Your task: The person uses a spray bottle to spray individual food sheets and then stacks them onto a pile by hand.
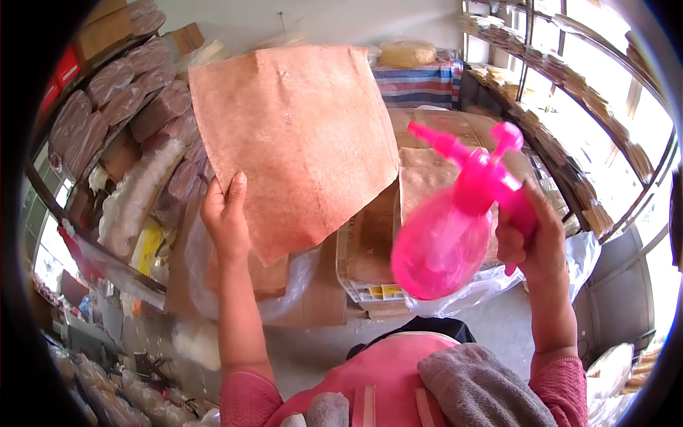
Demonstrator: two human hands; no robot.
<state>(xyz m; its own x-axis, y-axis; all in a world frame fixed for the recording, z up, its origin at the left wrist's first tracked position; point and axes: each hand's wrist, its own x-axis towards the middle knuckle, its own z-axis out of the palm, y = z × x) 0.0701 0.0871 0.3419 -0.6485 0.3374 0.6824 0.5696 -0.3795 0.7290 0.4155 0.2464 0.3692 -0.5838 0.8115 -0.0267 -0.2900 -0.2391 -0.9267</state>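
My left hand pinches the left edge of a square, reddish-brown sheet, thumb in front and fingers behind it. The sheet hangs raised and tilted, and its surface looks damp and slightly wrinkled. My right hand is wrapped round the handle of a bright pink pump spray bottle, whose nozzle points up and left toward the sheet. Behind the bottle, a similar brown sheet lies on a cardboard-topped stack. What the sheet is made of, I cannot tell.
Below the raised sheet, a plastic-lined box stands on the floor beside a white plastic crate. Racks of plastic-wrapped bundles line the left. Shelves of stacked flat sheets run along the right. A striped cloth covers something at the back.
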